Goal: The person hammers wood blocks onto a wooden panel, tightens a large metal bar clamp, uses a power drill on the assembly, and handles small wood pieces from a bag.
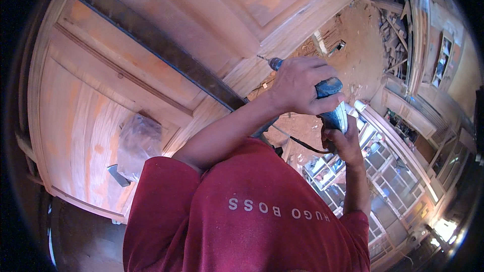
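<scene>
Both my hands are on a blue power drill, held across in front of my chest. My left hand wraps around the drill's body behind the chuck. My right hand grips the rear handle, where a black cord hangs down. A thin drill bit points left from the chuck. Its tip is at the edge of a large panelled wooden door; whether it touches the wood I cannot tell.
Beside a dark beam, a second panelled door carries a clear plastic bag and a grey metal piece. Scrap wood is heaped at the far right. Framed lattice panels stand on the right.
</scene>
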The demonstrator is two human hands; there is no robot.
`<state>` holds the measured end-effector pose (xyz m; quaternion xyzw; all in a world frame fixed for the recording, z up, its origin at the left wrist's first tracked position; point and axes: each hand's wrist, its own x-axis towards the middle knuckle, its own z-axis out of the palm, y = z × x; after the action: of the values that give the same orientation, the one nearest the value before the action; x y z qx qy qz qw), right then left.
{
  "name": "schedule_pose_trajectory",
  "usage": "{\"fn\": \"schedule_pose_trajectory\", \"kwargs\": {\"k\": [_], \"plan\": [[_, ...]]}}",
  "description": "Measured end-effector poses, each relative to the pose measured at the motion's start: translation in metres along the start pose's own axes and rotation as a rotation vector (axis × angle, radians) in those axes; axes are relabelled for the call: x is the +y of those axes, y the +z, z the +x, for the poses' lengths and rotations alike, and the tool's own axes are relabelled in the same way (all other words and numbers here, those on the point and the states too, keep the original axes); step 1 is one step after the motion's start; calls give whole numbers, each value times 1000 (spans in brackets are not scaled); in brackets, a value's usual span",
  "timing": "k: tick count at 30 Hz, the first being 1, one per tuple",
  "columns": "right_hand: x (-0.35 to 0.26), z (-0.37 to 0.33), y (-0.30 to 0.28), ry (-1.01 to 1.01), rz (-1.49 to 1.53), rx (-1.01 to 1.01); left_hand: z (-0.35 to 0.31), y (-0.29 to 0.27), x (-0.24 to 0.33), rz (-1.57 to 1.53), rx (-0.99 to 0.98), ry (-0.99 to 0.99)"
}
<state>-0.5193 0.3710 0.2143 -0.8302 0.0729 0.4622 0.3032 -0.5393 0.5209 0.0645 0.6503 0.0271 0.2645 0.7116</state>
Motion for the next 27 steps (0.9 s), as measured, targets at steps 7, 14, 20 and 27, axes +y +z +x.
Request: {"fn": "schedule_pose_trajectory", "kwargs": {"k": [7, 14, 20, 27], "plan": [[-4, 6, -6, 25, 28, -60, 6, 1, -4, -5, -31, -14], [6, 10, -8, 35, -16, -73, 3, -2, -6, 6, -62, -30], [10, 21, 0, -83, -62, -78, -3, -5, -16, 19, -70, -25], [15, 30, 4, -59, -8, -111, -10, -6, -28, 29, -34, -40]]}}
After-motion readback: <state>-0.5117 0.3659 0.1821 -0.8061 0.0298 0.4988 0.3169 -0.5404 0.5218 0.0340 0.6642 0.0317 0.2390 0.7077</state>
